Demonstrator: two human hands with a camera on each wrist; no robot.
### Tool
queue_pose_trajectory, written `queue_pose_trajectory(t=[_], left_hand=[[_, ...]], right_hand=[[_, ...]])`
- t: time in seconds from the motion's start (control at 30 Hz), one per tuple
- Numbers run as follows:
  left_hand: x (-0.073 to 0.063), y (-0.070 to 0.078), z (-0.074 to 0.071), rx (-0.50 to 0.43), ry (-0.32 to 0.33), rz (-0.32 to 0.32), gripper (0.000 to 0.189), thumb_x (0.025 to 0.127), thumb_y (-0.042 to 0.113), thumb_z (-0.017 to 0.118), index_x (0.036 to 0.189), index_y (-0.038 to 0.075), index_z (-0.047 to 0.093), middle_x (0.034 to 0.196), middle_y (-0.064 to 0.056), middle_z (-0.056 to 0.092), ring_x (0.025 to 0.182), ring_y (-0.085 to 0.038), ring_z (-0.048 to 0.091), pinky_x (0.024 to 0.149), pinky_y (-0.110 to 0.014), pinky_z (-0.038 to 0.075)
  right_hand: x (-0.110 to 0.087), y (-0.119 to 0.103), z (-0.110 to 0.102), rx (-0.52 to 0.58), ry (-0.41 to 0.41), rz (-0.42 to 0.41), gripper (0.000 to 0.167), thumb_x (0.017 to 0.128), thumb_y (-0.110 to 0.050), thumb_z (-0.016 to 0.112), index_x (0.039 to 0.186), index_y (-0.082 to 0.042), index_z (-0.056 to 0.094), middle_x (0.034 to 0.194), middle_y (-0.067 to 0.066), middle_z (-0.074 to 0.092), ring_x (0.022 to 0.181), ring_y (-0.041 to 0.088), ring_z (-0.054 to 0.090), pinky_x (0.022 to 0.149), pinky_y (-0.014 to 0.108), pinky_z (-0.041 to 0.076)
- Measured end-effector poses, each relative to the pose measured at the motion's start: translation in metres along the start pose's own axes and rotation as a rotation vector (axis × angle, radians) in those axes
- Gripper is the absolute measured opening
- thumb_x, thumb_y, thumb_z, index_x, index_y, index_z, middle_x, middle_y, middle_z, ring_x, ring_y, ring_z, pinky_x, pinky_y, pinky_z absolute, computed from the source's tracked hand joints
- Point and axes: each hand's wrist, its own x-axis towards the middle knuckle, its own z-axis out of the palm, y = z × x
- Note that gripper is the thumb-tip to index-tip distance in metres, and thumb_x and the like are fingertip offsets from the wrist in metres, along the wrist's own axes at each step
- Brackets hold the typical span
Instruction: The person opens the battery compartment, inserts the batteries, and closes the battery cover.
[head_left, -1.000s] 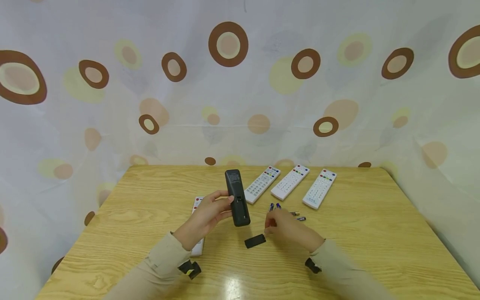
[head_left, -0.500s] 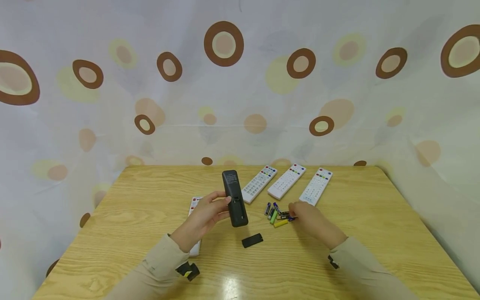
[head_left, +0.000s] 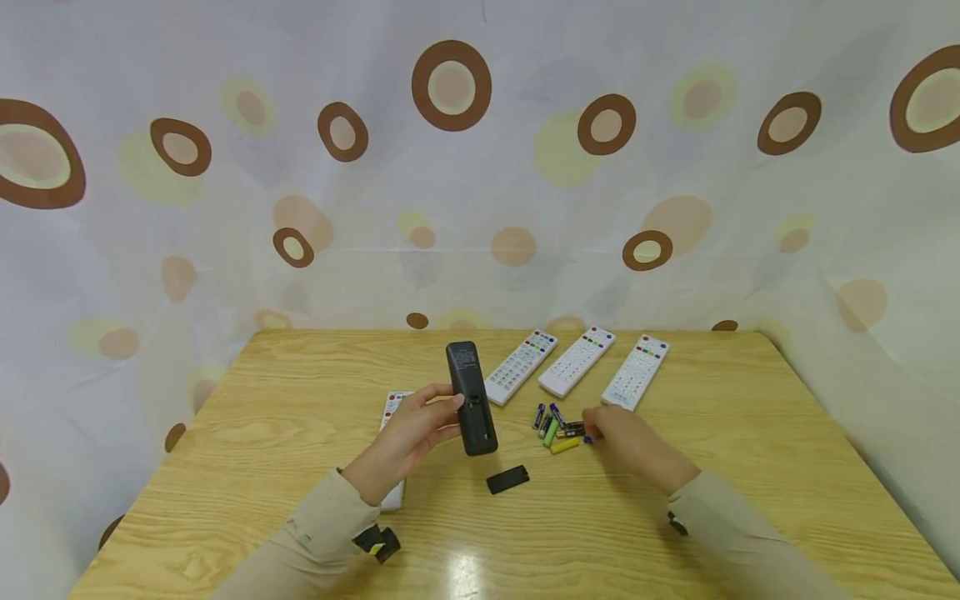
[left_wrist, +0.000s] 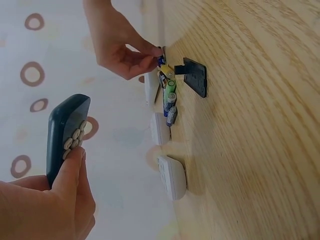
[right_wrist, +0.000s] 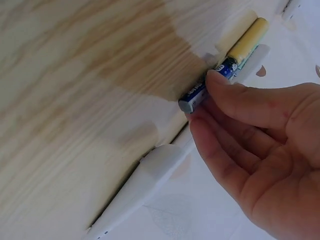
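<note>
My left hand (head_left: 412, 429) grips a black remote control (head_left: 467, 375) above the table, its back with an uncovered battery compartment facing the head camera. In the left wrist view, the fingers wrap that remote's edges. At the right end of a small heap of batteries, my right hand (head_left: 633, 442) pinches a blue battery (right_wrist: 194, 97) between thumb and fingers, close over the wood. A yellow battery (head_left: 566, 445) and a green battery (head_left: 551, 432) lie beside it among several dark blue ones. The black battery cover (head_left: 507, 479) rests on the table, nearer me than the heap.
Behind the batteries lie three white remotes: a left one (head_left: 521, 367), a middle one (head_left: 577, 362) and a right one (head_left: 636, 372). Another white remote (head_left: 392, 497) is partly hidden under my left hand. A patterned curtain (head_left: 480, 192) hangs behind the wooden table (head_left: 300, 367).
My right hand has moved right, from near the battery cover to the right end of the heap, uncovering the batteries. The left hand keeps the black remote in nearly the same place.
</note>
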Motion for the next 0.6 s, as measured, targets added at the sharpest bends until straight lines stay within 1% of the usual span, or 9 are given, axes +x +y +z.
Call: queue_pose_trajectory(t=[0.1,0.27,0.37,0.43,0.5,0.6], left_hand=[[0.000,0.000,0.000,-0.002,-0.006,0.001,0.035,0.097,0.003,0.054,0.131,-0.004,0.048,0.124,-0.025,0.056,0.099,-0.022,0.063,0.092,-0.039,0.052],[0.000,0.000,0.001,-0.004,-0.008,-0.003,0.035,0.097,0.003,0.054,0.131,-0.004,0.048,0.124,-0.024,0.056,0.098,-0.022,0.063,0.094,-0.041,0.051],[0.000,0.000,0.001,-0.007,-0.009,-0.005,0.034,0.097,0.003,0.054,0.130,-0.004,0.049,0.124,-0.024,0.056,0.097,-0.021,0.063,0.094,-0.041,0.051],[-0.001,0.000,0.001,-0.008,-0.013,-0.004,0.035,0.097,0.004,0.055,0.130,-0.004,0.048,0.124,-0.024,0.057,0.097,-0.021,0.063,0.092,-0.039,0.052],[-0.001,0.000,0.002,-0.010,-0.019,-0.002,0.035,0.097,0.004,0.055,0.131,-0.004,0.048,0.124,-0.024,0.057,0.098,-0.022,0.064,0.090,-0.037,0.053],[-0.001,-0.001,0.002,-0.009,-0.027,0.002,0.036,0.097,0.004,0.055,0.131,-0.004,0.047,0.124,-0.024,0.057,0.098,-0.022,0.064,0.089,-0.036,0.054]], right_hand=[[-0.002,-0.002,-0.005,0.040,-0.016,0.013,0.024,0.083,0.010,0.063,0.076,-0.010,0.053,0.070,-0.004,0.050,0.064,0.010,0.044,0.056,0.026,0.041],[-0.008,-0.007,-0.013,0.108,-0.008,0.012,0.021,0.081,0.007,0.070,0.081,-0.010,0.057,0.074,-0.004,0.055,0.068,0.008,0.050,0.059,0.026,0.046],[-0.009,-0.010,-0.017,0.172,-0.001,0.019,0.016,0.083,0.003,0.071,0.091,-0.008,0.062,0.078,-0.003,0.058,0.069,0.008,0.053,0.059,0.025,0.047],[-0.010,-0.013,-0.020,0.219,0.001,0.019,0.017,0.086,0.001,0.068,0.102,-0.005,0.064,0.080,-0.003,0.059,0.070,0.008,0.055,0.058,0.024,0.048],[-0.010,-0.018,-0.023,0.263,0.012,0.010,0.021,0.088,0.000,0.066,0.109,-0.003,0.065,0.083,-0.002,0.060,0.071,0.008,0.056,0.058,0.023,0.049],[-0.010,-0.026,-0.027,0.320,0.044,-0.016,0.023,0.089,-0.002,0.065,0.112,-0.003,0.066,0.084,-0.002,0.061,0.073,0.009,0.059,0.061,0.023,0.051]])
